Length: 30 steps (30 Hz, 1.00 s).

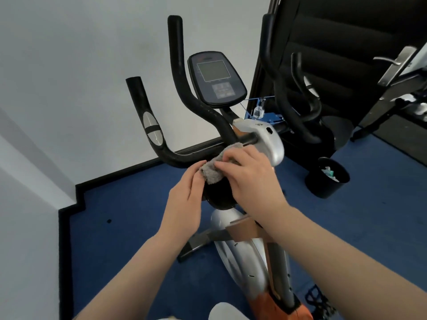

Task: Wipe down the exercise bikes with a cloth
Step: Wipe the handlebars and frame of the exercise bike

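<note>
We held the grey cloth (pixel 216 166) on the near bike's handlebar (pixel 184 159), just below its console (pixel 216 78); our right hand (pixel 250 176) gripped it, left hand (pixel 184 197) pinched its edge. Wiping looked barely begun; the second bike (pixel 298 107), right of the console, seemingly awaited.

White walls (pixel 69 65), blue carpet (pixel 129 215), black skirting (pixel 69 204), black bin (pixel 327 179) on floor.

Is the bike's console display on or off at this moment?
Off, as far as the picture shows: the console screen is a flat, uniform grey with no digits or glow. The picture is soft, so faint readings could be missed.
</note>
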Tool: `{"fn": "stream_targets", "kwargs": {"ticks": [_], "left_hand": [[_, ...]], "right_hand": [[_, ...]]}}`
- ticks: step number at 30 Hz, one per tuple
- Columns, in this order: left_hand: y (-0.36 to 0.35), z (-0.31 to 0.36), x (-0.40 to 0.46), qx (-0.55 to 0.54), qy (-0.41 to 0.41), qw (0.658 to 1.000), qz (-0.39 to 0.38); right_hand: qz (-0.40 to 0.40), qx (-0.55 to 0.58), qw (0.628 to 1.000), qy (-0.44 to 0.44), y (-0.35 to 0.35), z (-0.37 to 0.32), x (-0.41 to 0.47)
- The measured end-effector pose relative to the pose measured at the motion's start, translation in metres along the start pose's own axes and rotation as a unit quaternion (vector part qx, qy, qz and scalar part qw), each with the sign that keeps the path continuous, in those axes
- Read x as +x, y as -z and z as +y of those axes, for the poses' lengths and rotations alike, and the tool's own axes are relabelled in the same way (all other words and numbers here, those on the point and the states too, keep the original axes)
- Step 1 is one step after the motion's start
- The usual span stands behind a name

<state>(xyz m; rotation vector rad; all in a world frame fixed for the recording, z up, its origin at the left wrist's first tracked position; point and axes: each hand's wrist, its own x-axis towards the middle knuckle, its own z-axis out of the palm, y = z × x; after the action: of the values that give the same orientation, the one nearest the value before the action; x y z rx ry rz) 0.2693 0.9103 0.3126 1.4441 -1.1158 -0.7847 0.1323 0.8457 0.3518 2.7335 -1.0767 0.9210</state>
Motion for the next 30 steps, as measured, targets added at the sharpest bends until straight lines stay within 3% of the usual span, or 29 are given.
{"fn": "stream_targets", "kwargs": {"ticks": [6, 9, 13, 18, 22, 26, 27, 30], "left_hand": [[0.006, -0.001, 0.005, 0.042, 0.0, 0.999, -0.021], [0.005, -0.002, 0.006, 0.04, 0.004, 0.999, -0.022], [0.0, -0.002, 0.004, 0.042, -0.009, 0.999, 0.0], [0.001, -0.004, 0.005, 0.041, -0.018, 0.999, 0.0], [0.001, -0.002, 0.004, 0.038, -0.001, 0.999, -0.007], [0.002, -0.002, 0.004, 0.029, -0.007, 0.999, -0.012], [0.003, -0.002, 0.004, 0.027, -0.008, 0.999, -0.015], [0.004, -0.004, 0.005, 0.025, -0.004, 0.999, -0.022]], "right_hand": [[0.047, 0.045, 0.995, -0.071, 0.0, 0.007, -0.057], [0.118, 0.179, 0.962, -0.167, -0.005, 0.001, -0.052], [0.234, 0.212, 0.91, -0.269, -0.036, -0.035, -0.061], [0.192, 0.344, 0.862, -0.319, -0.032, -0.051, -0.082], [0.278, 0.313, 0.83, -0.369, -0.008, -0.022, -0.059], [0.242, 0.334, 0.78, -0.471, -0.039, -0.045, -0.065], [0.23, 0.336, 0.783, -0.471, -0.046, -0.054, -0.074], [0.19, 0.321, 0.85, -0.372, -0.046, -0.065, -0.095]]}}
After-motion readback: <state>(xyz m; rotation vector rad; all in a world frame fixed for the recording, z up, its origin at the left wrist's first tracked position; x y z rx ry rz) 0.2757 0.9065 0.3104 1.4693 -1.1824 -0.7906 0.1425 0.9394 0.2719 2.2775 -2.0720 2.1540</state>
